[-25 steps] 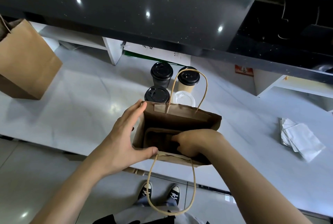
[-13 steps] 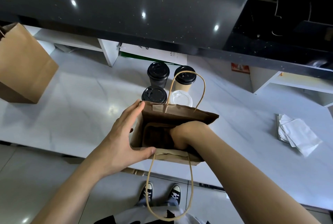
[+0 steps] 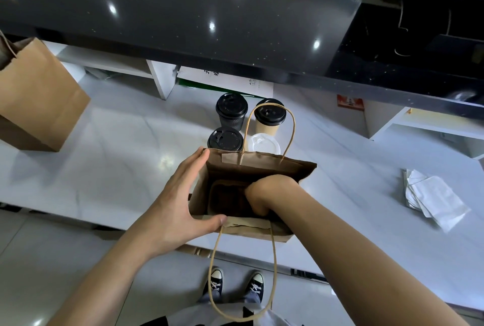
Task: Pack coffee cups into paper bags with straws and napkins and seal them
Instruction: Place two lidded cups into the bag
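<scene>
A brown paper bag (image 3: 264,165) stands open near the front edge of the white counter (image 3: 110,158). My left hand (image 3: 178,199) braces its left side, fingers straight along the wall and thumb on the near rim. My right hand (image 3: 262,194) reaches down inside the bag beside a brown cup tray (image 3: 225,197); its fingers are hidden. Just behind the bag stand several lidded cups: two black ones (image 3: 231,108) (image 3: 225,139), a tan one with a black lid (image 3: 269,117) and one with a white lid (image 3: 263,143).
A second brown paper bag (image 3: 39,100) stands at the far left. White napkins or sleeves (image 3: 437,197) lie in a pile at the right. A raised dark countertop (image 3: 183,11) runs across the back above white shelves.
My right hand has sunk deeper into the bag, past the wrist. My left hand stays on the bag's left side.
</scene>
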Demonstrator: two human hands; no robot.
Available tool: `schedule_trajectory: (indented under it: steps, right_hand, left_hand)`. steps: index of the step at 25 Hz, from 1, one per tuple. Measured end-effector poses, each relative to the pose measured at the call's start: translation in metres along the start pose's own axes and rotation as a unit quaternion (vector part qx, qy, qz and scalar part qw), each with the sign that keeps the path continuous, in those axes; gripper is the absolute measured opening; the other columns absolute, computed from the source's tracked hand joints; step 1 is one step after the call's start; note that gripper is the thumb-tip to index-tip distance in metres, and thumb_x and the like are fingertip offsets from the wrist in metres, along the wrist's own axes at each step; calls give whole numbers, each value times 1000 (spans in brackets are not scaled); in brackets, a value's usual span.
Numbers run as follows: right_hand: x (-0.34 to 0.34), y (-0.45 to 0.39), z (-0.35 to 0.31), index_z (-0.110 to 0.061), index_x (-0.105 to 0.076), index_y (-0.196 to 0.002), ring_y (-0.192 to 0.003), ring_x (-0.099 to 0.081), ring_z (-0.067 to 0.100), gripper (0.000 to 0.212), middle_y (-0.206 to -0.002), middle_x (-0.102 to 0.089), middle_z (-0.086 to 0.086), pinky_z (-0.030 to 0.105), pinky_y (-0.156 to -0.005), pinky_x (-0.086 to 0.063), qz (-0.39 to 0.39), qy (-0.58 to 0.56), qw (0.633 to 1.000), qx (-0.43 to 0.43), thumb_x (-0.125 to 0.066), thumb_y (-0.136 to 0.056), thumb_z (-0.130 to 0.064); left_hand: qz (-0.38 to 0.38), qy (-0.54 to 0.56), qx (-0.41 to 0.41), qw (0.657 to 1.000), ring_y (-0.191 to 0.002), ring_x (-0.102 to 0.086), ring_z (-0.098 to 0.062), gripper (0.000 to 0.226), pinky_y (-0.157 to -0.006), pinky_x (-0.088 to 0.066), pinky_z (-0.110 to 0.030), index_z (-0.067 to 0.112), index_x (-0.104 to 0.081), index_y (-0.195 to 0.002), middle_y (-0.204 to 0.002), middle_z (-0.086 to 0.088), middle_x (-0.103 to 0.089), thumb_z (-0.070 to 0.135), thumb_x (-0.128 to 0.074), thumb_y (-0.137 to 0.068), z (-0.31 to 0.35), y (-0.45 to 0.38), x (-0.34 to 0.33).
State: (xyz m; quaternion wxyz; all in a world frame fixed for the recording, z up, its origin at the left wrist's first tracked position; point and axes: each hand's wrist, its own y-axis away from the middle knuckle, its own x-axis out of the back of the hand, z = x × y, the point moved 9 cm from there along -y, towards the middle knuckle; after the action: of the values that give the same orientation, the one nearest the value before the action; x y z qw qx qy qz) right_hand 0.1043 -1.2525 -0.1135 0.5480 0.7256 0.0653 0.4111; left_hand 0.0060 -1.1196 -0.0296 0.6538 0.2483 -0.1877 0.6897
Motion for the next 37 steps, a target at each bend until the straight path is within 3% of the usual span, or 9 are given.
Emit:
schedule_trajectory:
  steps: [3, 6, 8, 13, 19, 24, 28, 32, 37]
  right_hand:
    - [3, -1, -3, -11, -62, -133, -80, -55, 21, 36, -112, -61, 9, 36, -84, -46, 16, 3, 1000, -6, -58, -98, -6]
    - [14, -9, -25, -12, -54, -144, -127, -57, 33, 41, -143, -57, 13, 45, -104, -46, 100, 71, 992, -9, -55, -103, -15]
    - [16, -14, -41, -13, -49, -149, -139, -50, 34, 43, -149, -53, 11, 44, -107, -45, 143, 142, 980, -2, -51, -106, -18]
    - [10, -22, -50, -17, -49, -150, -137, -52, 35, 41, -148, -54, 11, 46, -106, -49, 160, 231, 959, 24, -43, -109, -16]
    - [14, -20, -53, -15, -53, -146, -131, -56, 35, 39, -142, -58, 12, 42, -102, -48, 198, 225, 952, 56, -39, -110, -14]
    - [6, -20, -45, -10, -51, -147, -133, -55, 36, 39, -145, -56, 16, 45, -107, -46, 156, 224, 960, 58, -40, -110, -13]
    - [20, -1, -41, -10, -57, -139, -122, -62, 34, 35, -134, -63, 15, 43, -99, -50, 182, 136, 971, 69, -49, -106, -16]
    - [31, 32, -33, -22, -65, -128, -105, -66, 28, 31, -115, -69, 7, 35, -77, -48, 231, -1, 967, 109, -61, -99, -33]
    - [26, 77, -11, -32, -63, -130, -112, -63, 23, 32, -120, -68, -3, 43, -90, -54, 294, -74, 947, 108, -54, -100, -39]
  left_hand:
    - [-1, 2, 3, 1000, -149, -12, 14, 117, -118, -24, -22, 44, -15, -161, -163, 37, -9, 31, -91, -74, 2, 0, -1]
    - [-3, 13, 6, 1000, -149, -10, 16, 118, -121, -25, -27, 43, -14, -161, -163, 37, -9, 31, -92, -73, 4, 0, -2]
    - [-3, 13, 8, 1000, -148, -10, 18, 119, -119, -30, -29, 44, -13, -161, -162, 39, -7, 31, -92, -73, 4, 1, -2]
    - [1, 8, 4, 1000, -147, -6, 19, 121, -106, -22, 1, 46, -9, -161, -162, 41, -2, 33, -91, -73, 3, 3, -6]
    - [-4, 15, 7, 1000, -148, -6, 18, 123, -117, -26, -23, 48, -6, -161, -162, 41, 0, 35, -92, -72, 1, 3, -7]
    - [3, 11, 5, 1000, -148, -8, 17, 123, -113, -32, -22, 49, -6, -160, -162, 40, -1, 37, -91, -72, 2, 3, -7]
    - [9, 13, 10, 1000, -148, -10, 16, 123, -94, -34, 3, 51, -5, -160, -160, 43, -1, 38, -91, -73, -1, 3, -5]
    - [15, 13, 13, 1000, -147, -11, 18, 123, -90, -33, 7, 48, -7, -161, -161, 41, -2, 36, -92, -72, -5, 1, -4]
    - [18, 14, 17, 1000, -145, -11, 21, 126, -89, -36, 6, 49, -5, -160, -160, 43, -2, 41, -91, -70, -5, 1, -2]
